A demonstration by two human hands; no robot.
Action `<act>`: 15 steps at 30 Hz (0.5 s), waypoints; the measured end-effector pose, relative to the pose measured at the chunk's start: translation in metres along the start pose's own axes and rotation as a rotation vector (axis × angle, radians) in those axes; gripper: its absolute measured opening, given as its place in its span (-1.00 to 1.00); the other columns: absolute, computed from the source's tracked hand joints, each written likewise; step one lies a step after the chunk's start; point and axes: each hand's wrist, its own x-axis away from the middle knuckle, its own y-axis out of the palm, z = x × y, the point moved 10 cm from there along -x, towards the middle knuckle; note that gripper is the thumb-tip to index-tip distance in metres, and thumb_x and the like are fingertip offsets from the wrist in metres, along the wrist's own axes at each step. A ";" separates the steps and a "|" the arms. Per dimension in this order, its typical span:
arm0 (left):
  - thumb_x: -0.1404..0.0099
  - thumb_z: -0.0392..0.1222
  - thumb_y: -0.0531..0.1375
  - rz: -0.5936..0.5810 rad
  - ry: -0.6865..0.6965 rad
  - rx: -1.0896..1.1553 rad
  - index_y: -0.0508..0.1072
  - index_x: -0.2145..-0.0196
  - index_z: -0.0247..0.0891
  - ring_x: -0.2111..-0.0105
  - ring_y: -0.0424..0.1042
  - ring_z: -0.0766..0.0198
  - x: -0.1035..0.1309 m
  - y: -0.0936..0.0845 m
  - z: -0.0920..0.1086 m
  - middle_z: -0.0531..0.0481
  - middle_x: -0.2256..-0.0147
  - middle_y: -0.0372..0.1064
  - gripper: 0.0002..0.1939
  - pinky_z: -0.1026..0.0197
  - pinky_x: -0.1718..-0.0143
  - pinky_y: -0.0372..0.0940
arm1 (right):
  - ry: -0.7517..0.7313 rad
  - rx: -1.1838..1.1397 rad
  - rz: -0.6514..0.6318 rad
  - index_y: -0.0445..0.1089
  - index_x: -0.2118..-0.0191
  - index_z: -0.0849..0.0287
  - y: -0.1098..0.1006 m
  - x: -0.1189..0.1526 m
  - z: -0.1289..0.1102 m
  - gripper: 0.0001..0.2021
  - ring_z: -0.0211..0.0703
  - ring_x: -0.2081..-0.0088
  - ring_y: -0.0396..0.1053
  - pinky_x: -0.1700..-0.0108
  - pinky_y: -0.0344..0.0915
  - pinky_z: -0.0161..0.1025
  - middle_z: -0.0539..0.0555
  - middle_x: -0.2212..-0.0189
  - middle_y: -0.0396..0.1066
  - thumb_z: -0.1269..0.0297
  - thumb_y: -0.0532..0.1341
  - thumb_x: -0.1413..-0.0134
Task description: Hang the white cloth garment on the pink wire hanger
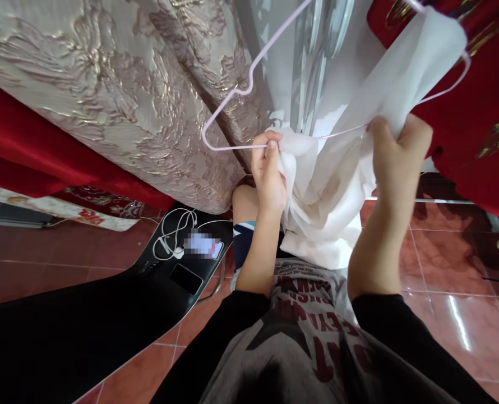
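A pale pink wire hanger (232, 96) slants across the upper middle, its bottom bar running between my hands. Sheer white fabric (337, 179) hangs over that bar and drops in folds toward my lap. My left hand (269, 168) pinches the bar, thumb and fingers closed at the fabric's left edge. To the right, my right hand (398, 140) is closed around gathered white fabric beside the bar; its fingertips are partly hidden by the cloth. The upper right part of the fabric rises to the hanger's other end.
Patterned beige curtains (119, 101) hang at the left, red fabric (480, 129) at the right. A black chair (85, 314) at lower left holds a lit phone (203, 245), a dark phone (186, 279) and white cables (164, 235). Red floor tiles (438, 258) show below.
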 end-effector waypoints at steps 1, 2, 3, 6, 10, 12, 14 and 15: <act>-0.44 0.19 0.20 -0.008 0.003 0.013 0.43 0.21 -0.10 0.04 0.44 0.10 -0.002 -0.001 -0.001 -0.04 0.16 0.35 -0.69 0.03 -0.16 0.37 | 0.049 0.023 0.004 0.10 0.55 0.17 -0.007 -0.003 -0.007 -0.71 -0.38 0.48 -0.04 0.37 0.03 -0.24 -0.05 0.60 -0.02 0.35 0.18 -0.13; -0.42 0.20 0.22 -0.013 0.002 0.016 0.44 0.21 -0.10 0.04 0.44 0.09 -0.003 -0.003 -0.003 -0.04 0.16 0.36 -0.68 0.03 -0.15 0.37 | 0.082 0.051 0.003 0.09 0.60 0.18 -0.014 -0.006 -0.014 -0.68 -0.42 0.51 -0.07 0.40 -0.03 -0.25 -0.07 0.63 -0.06 0.38 0.20 -0.09; -0.41 0.22 0.22 -0.011 -0.001 0.011 0.44 0.21 -0.10 0.03 0.45 0.09 -0.005 -0.004 -0.005 -0.05 0.16 0.37 -0.67 0.03 -0.15 0.37 | 0.085 0.071 -0.031 0.13 0.61 0.20 -0.017 -0.008 -0.023 -0.69 -0.43 0.52 -0.07 0.41 -0.06 -0.25 -0.07 0.64 -0.04 0.39 0.21 -0.08; -0.39 0.24 0.22 0.002 -0.008 -0.003 0.45 0.22 -0.09 0.04 0.45 0.08 -0.007 -0.008 -0.007 -0.05 0.15 0.38 -0.65 0.02 -0.15 0.38 | 0.010 0.083 -0.098 0.35 0.56 0.25 -0.023 -0.015 -0.048 -0.79 -0.43 0.52 0.03 0.42 -0.04 -0.24 -0.02 0.62 0.16 0.39 0.20 -0.08; -0.38 0.23 0.25 -0.034 -0.027 0.032 0.46 0.23 -0.08 0.04 0.46 0.08 -0.008 -0.007 -0.007 -0.04 0.16 0.40 -0.67 0.00 -0.16 0.40 | -0.244 -0.245 -0.049 0.45 0.53 0.22 -0.033 -0.036 -0.084 -0.78 -0.40 0.41 0.26 0.33 0.10 -0.24 -0.01 0.54 0.33 0.40 0.18 -0.12; -0.39 0.19 0.26 -0.067 -0.044 0.065 0.46 0.22 -0.07 0.02 0.47 0.10 -0.008 -0.005 -0.008 -0.04 0.16 0.41 -0.71 -0.01 -0.18 0.40 | -0.239 -0.475 -0.089 0.48 0.50 0.23 -0.031 -0.054 -0.084 -0.77 -0.40 0.36 0.32 0.26 0.19 -0.25 -0.02 0.50 0.37 0.41 0.16 -0.14; -0.41 0.15 0.26 -0.077 -0.046 0.077 0.47 0.21 -0.06 0.00 0.47 0.10 -0.008 -0.004 -0.007 -0.04 0.16 0.41 -0.75 -0.01 -0.17 0.41 | -0.153 -0.523 -0.188 0.57 0.36 0.24 -0.022 -0.074 -0.072 -0.68 -0.42 0.37 0.35 0.24 0.26 -0.26 -0.01 0.43 0.43 0.38 0.07 -0.25; -0.42 0.13 0.25 -0.069 -0.043 0.061 0.47 0.21 -0.06 -0.02 0.47 0.10 -0.008 -0.005 -0.006 -0.04 0.15 0.41 -0.76 0.00 -0.16 0.41 | -0.141 -0.464 -0.221 0.60 0.25 0.23 -0.020 -0.081 -0.066 -0.58 -0.44 0.36 0.36 0.24 0.27 -0.28 -0.01 0.36 0.48 0.37 -0.04 -0.32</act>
